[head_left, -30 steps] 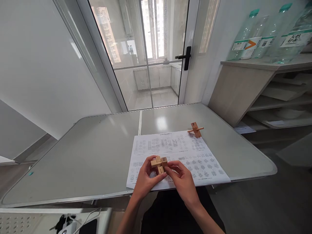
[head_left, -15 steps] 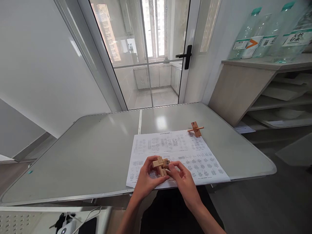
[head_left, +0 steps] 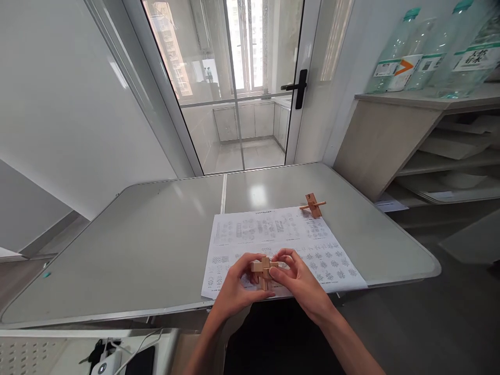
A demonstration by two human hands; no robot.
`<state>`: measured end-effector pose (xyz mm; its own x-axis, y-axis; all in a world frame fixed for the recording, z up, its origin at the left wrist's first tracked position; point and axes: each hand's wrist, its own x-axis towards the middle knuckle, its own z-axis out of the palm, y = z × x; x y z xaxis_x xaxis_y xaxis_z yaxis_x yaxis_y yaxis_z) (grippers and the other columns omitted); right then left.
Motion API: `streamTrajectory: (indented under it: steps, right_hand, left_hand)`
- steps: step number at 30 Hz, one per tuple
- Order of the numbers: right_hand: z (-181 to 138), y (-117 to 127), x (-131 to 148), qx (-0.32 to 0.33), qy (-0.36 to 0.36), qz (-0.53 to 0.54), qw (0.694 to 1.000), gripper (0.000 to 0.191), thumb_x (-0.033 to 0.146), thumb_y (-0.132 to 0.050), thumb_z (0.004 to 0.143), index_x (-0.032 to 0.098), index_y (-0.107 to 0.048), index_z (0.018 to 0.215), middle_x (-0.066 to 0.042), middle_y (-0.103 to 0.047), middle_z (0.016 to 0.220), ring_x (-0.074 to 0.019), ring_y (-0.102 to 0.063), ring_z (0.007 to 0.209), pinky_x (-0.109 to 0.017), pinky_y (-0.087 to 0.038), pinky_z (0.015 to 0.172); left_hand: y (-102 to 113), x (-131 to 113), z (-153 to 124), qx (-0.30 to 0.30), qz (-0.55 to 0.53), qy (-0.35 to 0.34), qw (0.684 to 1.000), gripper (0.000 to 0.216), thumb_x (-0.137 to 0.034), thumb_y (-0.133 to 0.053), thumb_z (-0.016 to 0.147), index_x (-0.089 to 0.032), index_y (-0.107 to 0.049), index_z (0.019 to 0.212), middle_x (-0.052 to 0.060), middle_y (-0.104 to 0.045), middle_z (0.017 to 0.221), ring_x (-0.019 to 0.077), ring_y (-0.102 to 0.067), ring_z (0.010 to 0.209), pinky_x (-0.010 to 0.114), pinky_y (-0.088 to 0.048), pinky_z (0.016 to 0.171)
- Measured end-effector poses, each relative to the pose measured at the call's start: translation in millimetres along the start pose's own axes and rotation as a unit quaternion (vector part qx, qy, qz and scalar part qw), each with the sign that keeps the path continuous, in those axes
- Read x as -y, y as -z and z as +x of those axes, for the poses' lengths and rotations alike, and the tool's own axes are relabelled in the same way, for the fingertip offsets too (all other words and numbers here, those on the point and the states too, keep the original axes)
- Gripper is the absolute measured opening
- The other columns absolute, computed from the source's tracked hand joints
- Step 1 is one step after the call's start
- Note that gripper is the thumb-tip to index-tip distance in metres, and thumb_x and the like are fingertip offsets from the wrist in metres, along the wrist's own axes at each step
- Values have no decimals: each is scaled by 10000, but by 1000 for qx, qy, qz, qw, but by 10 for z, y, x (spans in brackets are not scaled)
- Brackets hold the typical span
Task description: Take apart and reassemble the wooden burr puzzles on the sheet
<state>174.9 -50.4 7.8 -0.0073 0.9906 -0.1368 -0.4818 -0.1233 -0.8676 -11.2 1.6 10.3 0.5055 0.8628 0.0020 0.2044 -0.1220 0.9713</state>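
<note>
Between my two hands, above the near part of a printed sheet, is a light wooden interlocking puzzle (head_left: 265,265) made of crossed blocks. My left hand (head_left: 240,284) wraps around its left side, with the thumb below. My right hand (head_left: 299,276) grips the right side, thumb on the front and fingers curled behind. Parts of the blocks are hidden by the fingers. The printed sheet (head_left: 242,232) carries rows of small diagrams. At its far right corner lies a second, reddish-brown wooden piece (head_left: 312,204) with a thin rod through it.
A grey table (head_left: 156,250) carries the sheet. Plastic bottles (head_left: 422,57) stand on a shelf unit (head_left: 390,135) to the right. A glass door (head_left: 258,135) is beyond the table. Lower left, a white tray (head_left: 170,344) holds cables, keys and a dark phone-like slab (head_left: 140,361).
The puzzle has been turned in my hands, so the block marked with a number no longer faces me. Both hands shifted slightly right, and my right fingers moved farther behind it.
</note>
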Motion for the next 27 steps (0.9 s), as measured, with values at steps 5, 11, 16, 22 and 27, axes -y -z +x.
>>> streamTrajectory:
  steps: [5,11,16,22,27]
  right_hand:
    - [6,-3,36,11,0,-53,999,479,541,-851,779,274,-552,1041,-14,-627,1140,-234,-725,1007,-394,-580,943]
    - [6,21,-28,38,20,-130,991,414,636,-612,955,267,-602,1144,-41,-707,1116,-246,-720,1048,-398,-531,995]
    - [-1,93,-51,12,98,-286,953,348,574,-555,1008,263,-651,1130,-52,-730,1033,-259,-704,994,-372,-519,894]
    - [-3,49,-37,34,111,-335,935,358,547,-421,1066,258,-618,990,-23,-657,878,-225,-615,811,-343,-475,769]
    - [13,79,-16,64,71,-317,944,432,609,-398,1054,251,-580,897,4,-586,789,-201,-540,741,-325,-442,723]
  left_hand:
    - [7,2,2,16,-16,-5,1000,657,-256,-922,665,-258,-644,1260,70,-711,1210,274,-672,1059,410,-531,942]
    - [9,-11,-3,0,-38,-3,999,678,-299,-925,682,-247,-627,1289,66,-735,1123,272,-690,1036,413,-548,939]
    - [15,-15,-7,7,-60,8,998,692,-269,-927,687,-248,-619,1306,69,-744,1121,268,-692,1034,416,-540,962]
    - [27,-43,-20,4,-68,25,997,674,-265,-927,669,-256,-641,1279,57,-746,1089,258,-689,1005,409,-535,961]
    - [21,-16,-19,12,-35,16,999,659,-250,-919,665,-263,-637,1260,36,-734,1037,234,-669,947,365,-524,897]
